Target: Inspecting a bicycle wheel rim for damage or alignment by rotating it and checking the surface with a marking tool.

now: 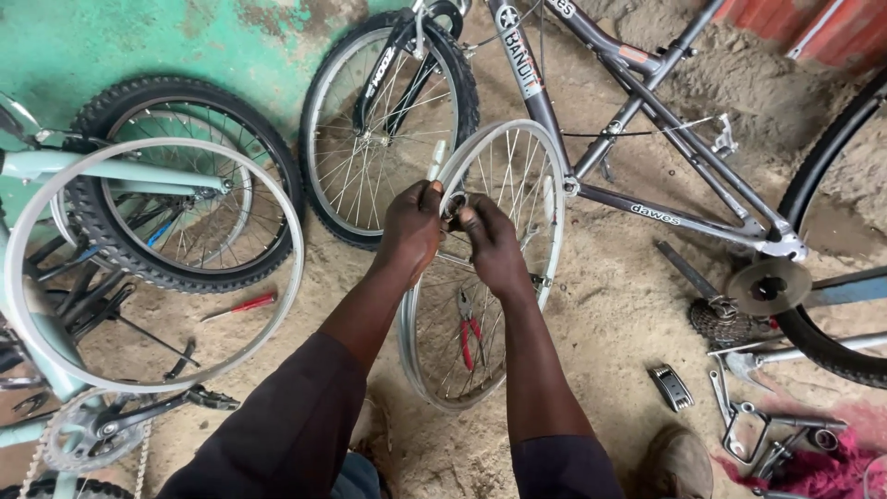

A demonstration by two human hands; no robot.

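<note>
A bare silver spoked wheel rim (552,185) stands upright in front of me on the sandy ground. My left hand (411,226) and my right hand (490,238) meet at the wheel's hub (455,205), fingers closed on it from either side. The hub is mostly hidden by my fingers. Red-handled pliers (469,333) lie on the ground behind the spokes, below my hands.
A grey bicycle frame (637,111) with a tyred front wheel (379,120) stands behind. Left: a bare rim (286,268), a tyred wheel (185,185), a red screwdriver (242,306), a chainring (78,434). Right: a sprocket cassette (716,323), a disc (767,286), loose metal parts (748,425), my shoe (679,462).
</note>
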